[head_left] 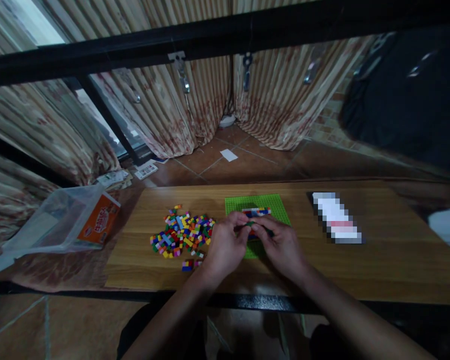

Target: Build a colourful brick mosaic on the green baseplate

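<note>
Both my hands meet above a green studded baseplate on the table. My left hand is closed in a pinch, its fingertips against a small dark green brick. From the other side my right hand pinches the same piece between thumb and fingers. Just behind the fingertips, a low structure of coloured bricks stands on the baseplate, partly covered by my hands. To the left of my left hand lies a spread pile of loose toy bricks in many colours.
A phone-like blurred object lies on the right of the wooden table. Left of the table is a clear plastic bin with an orange package. A black metal bar crosses in front of the curtains.
</note>
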`<state>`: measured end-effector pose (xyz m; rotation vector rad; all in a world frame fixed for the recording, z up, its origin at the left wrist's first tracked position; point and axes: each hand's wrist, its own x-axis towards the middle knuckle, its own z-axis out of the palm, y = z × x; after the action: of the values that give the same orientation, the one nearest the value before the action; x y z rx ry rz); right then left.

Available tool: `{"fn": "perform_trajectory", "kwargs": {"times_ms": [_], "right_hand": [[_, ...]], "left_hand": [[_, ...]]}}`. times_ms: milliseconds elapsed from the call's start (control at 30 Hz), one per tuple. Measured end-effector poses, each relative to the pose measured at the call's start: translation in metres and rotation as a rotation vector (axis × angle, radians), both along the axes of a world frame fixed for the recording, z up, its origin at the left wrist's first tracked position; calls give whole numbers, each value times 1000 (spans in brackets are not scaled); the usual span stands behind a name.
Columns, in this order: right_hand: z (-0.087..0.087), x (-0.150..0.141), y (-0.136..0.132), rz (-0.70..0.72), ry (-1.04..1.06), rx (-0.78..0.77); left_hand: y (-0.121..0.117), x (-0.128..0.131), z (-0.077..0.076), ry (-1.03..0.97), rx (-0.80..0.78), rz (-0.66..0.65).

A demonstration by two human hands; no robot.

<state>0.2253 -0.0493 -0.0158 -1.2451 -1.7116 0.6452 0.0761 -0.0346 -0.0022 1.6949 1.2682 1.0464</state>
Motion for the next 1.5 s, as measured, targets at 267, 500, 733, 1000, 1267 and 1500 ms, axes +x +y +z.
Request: {"fn": "perform_trajectory", "kwargs": {"times_ms": [267, 500, 733, 1000, 1267, 1500], "right_hand": [[0, 1, 1, -103, -169, 150], [5, 62, 20, -305, -292, 12], [-4, 76, 25, -213, -419, -91], [-6, 53, 28, -168, -331, -102], [-11, 49, 36, -156, -314, -88], [-13, 45, 38, -244, -246, -164]], "left_hand": [[-3, 11, -12, -53, -45, 64], [10, -10, -6, 71, -75, 119], [15, -16, -7, 284, -60, 92], [12, -11, -10, 344, -55, 46], [11, -8, -6, 418, -74, 40], [12, -10, -7, 440, -62, 41]]}}
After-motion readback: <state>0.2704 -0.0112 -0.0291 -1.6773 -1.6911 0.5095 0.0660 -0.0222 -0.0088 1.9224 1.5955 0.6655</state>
